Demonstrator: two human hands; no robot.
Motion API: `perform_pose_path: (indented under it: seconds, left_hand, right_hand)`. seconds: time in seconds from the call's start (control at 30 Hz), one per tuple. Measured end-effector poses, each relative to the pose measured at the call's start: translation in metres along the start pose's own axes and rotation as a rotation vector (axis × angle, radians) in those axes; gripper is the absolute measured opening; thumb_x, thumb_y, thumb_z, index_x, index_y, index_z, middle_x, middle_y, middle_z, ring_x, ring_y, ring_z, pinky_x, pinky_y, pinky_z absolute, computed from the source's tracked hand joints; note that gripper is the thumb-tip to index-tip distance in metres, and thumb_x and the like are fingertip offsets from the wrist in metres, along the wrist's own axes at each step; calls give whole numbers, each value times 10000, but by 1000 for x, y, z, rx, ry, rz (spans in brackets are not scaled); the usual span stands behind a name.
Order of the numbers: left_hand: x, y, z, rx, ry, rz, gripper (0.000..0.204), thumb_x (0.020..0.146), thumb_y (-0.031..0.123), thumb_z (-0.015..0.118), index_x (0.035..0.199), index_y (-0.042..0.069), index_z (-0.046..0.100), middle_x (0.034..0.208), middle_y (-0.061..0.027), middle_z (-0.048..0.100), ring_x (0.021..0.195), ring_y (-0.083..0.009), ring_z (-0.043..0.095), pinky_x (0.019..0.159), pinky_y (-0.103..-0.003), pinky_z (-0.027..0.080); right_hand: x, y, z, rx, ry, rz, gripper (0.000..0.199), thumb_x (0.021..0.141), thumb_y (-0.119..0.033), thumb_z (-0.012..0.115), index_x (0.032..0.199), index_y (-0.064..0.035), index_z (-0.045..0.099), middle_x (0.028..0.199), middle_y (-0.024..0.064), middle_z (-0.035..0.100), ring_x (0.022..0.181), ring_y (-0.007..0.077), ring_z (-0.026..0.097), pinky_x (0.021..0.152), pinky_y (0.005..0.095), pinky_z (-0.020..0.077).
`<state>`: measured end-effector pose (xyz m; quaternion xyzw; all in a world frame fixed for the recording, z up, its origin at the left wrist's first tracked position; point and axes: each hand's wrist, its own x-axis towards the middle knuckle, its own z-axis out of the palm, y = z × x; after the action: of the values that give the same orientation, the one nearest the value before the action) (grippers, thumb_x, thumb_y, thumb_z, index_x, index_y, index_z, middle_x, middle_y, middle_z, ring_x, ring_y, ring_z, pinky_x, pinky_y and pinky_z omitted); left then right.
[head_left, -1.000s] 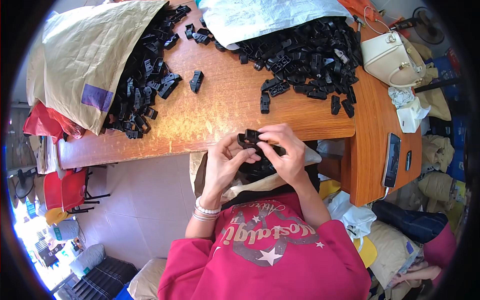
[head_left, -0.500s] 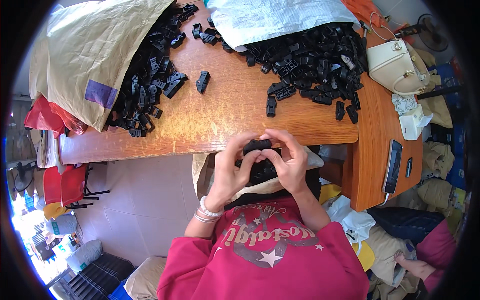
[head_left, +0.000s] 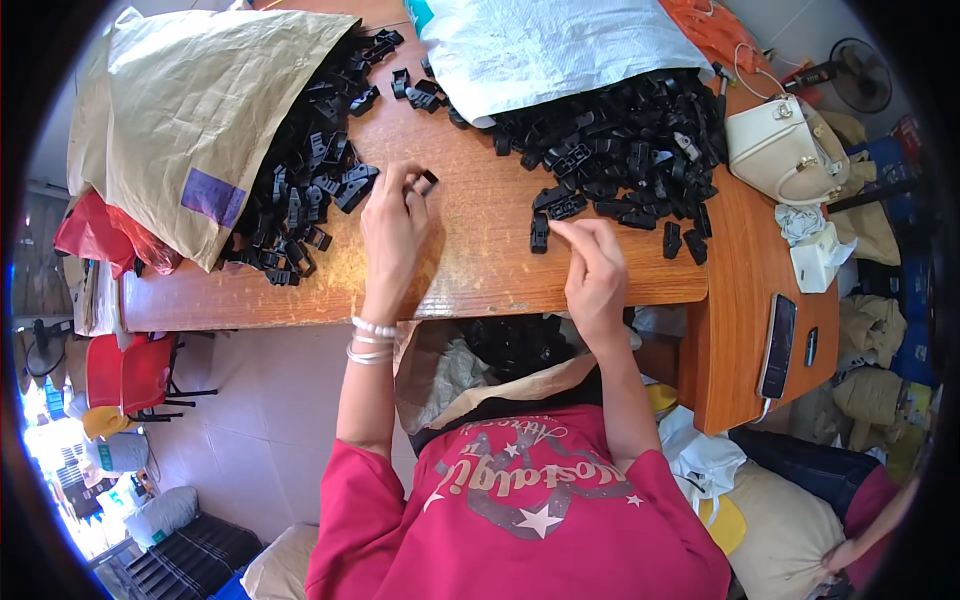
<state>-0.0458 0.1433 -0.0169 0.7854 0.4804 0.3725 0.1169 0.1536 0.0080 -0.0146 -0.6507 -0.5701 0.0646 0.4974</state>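
Observation:
My left hand reaches over the table, its fingers closed on a small black plastic part near the left pile. To the right, my right hand has its fingers bent and the index finger reaching forward. Its fingertip is at the edge of another black plastic part lying in front of the right pile; whether they touch is hard to tell. Below the table edge, in my lap, an open bag contains a heap of black parts.
Black parts spill from a tan paper sack at left and a white woven sack at back right. A cream handbag, tissue pack and phone lie on the right side table. Another person's arm shows at lower right.
Both hands have parted from above the lap bag and reached forward onto the table. The black part they held is gone from them. My left hand has taken the lone part by the left pile.

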Motion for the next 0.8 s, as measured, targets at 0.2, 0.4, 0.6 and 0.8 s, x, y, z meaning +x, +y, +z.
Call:
perform_pose_path:
  seconds: [0.2,0.4,0.6,0.8]
  left_hand:
    - [-27,38,-13,-1222,-554,-675,262,898,-40,455,1129,-72,574,884,-122,652,711,-165,657,597,-255,566]
    - [-44,62,-22,-1025,-641,-672,365,855,-15,634,1205,-48,539,841,-92,665,721,-124,659,619,-230,546]
    - [-53,82,-19,-1053,-627,-612,335,854,-19,641,1167,-83,541,783,-99,661,676,-140,671,573,-223,537]
    - [-55,91,-24,-1209,-628,-701,348,867,-16,625,1190,-99,526,799,-130,674,720,-173,691,645,-235,554]
  right_hand:
    - [5,2,2,-276,-271,-179,332,778,64,572,1070,-61,665,844,88,500,773,264,534,720,374,462]
    - [-2,-4,-5,338,-111,170,414,741,115,626,1125,-30,568,1002,98,556,739,144,600,618,267,505]
    - [-11,-12,-8,749,-127,114,219,802,70,644,1008,2,615,1059,135,626,969,195,623,816,282,504]
    - [-18,-9,-4,655,-165,37,171,781,12,697,946,-17,665,1039,146,653,998,231,616,816,305,489]
